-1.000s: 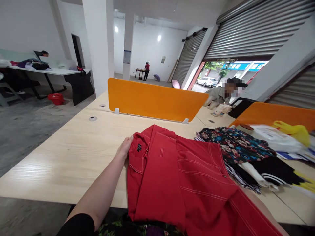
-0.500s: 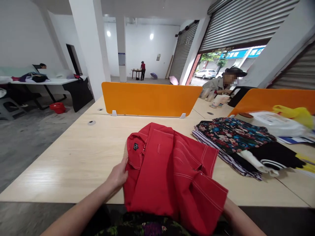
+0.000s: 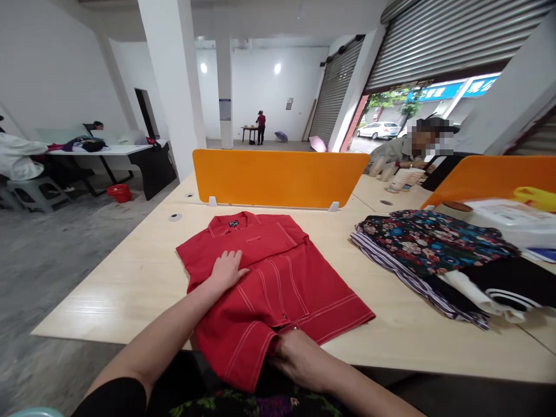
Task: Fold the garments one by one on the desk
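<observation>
A red shirt (image 3: 299, 263) with white stitching lies on the light wooden table, partly folded over itself. Its collar, with a black label inside, points to the far side. Across the folded part rests my left hand (image 3: 226, 271), palm down with fingers spread. Down at the near edge, my right hand (image 3: 299, 356) is closed on the shirt beside a wide stitched end that hangs over the table edge. The cloth hides some of that hand's fingertips.
Folded clothes (image 3: 434, 243), floral, striped and black, are piled on the right. An orange divider (image 3: 278, 178) stands behind the shirt. Beyond it, a person (image 3: 406, 147) sits near paper cups (image 3: 406, 179). White plastic packaging (image 3: 508, 220) lies at far right.
The shirt has turned and now lies flatter, its collar farther away. My left hand moved from its left edge onto its top; my right hand came inward to the near edge.
</observation>
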`<move>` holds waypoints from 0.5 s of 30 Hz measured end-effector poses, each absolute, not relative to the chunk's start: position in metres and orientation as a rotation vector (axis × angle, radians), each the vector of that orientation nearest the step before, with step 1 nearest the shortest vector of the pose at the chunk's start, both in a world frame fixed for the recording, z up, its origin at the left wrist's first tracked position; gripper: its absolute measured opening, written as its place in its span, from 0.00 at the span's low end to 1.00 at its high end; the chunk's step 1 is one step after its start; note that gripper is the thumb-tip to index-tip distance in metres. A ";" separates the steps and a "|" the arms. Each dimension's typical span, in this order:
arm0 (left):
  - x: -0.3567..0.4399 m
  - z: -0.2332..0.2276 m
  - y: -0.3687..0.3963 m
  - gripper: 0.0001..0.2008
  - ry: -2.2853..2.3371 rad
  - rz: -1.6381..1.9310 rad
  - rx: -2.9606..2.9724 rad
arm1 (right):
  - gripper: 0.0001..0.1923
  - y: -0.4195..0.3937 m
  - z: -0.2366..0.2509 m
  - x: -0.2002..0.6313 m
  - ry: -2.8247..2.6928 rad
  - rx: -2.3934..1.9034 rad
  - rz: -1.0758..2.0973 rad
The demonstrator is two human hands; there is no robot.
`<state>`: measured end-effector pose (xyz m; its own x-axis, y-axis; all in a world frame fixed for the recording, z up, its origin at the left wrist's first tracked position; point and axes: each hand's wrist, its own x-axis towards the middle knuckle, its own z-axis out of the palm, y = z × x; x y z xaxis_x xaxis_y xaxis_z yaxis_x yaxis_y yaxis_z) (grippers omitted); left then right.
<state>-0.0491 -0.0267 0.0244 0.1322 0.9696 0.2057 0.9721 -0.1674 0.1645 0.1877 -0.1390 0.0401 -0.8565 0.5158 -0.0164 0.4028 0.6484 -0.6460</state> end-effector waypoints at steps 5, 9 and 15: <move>-0.060 0.000 -0.021 0.10 -2.175 -0.643 -2.325 | 0.13 -0.107 0.074 0.196 -2.741 -0.569 1.247; -0.070 0.002 -0.011 0.08 -2.258 -1.075 -2.224 | 0.19 -0.057 0.057 0.196 -2.454 -0.976 0.695; -0.112 0.016 -0.012 0.12 -2.151 -2.093 -1.595 | 0.25 -0.028 -0.016 0.189 -2.641 -1.102 0.382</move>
